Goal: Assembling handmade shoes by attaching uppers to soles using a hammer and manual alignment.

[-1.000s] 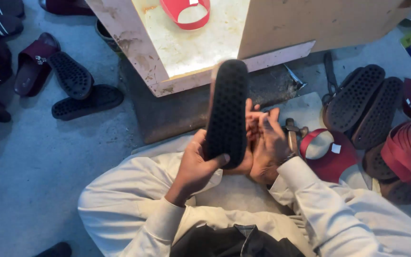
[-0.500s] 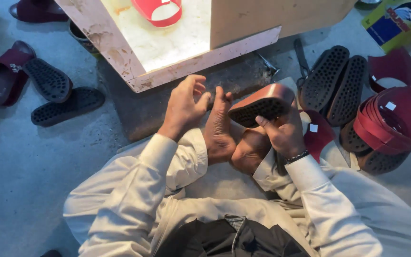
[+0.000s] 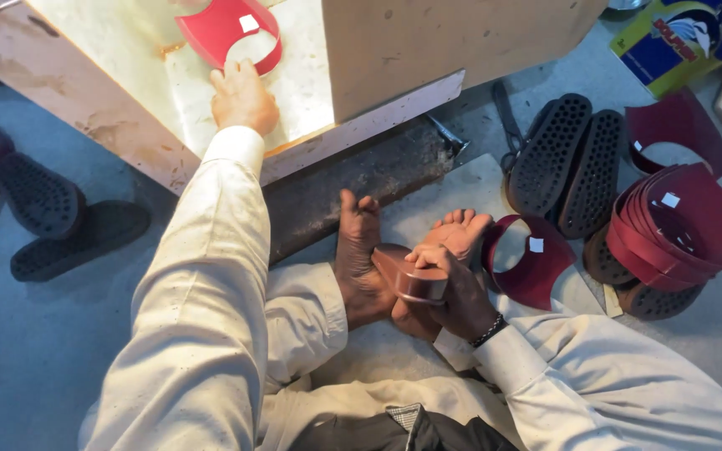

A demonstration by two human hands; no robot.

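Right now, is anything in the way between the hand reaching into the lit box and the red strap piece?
Nothing visible. The left hand lies on the box floor with its fingertips at the lower edge of the red strap piece.

The left hand (image 3: 242, 96) rests on the low table (image 3: 127, 125) ahead, touching the near edge of a curved strap piece (image 3: 229, 33) lying on it. The right hand (image 3: 453, 292) holds a sole (image 3: 407, 274) between the person's bare feet (image 3: 359, 259), below the table's front edge. Just right of the feet lies another strap piece (image 3: 536, 271). Further right, two soles (image 3: 561, 163) lie side by side, beside a stack of strap pieces (image 3: 678, 230). Left of the table lie more soles (image 3: 60, 217).
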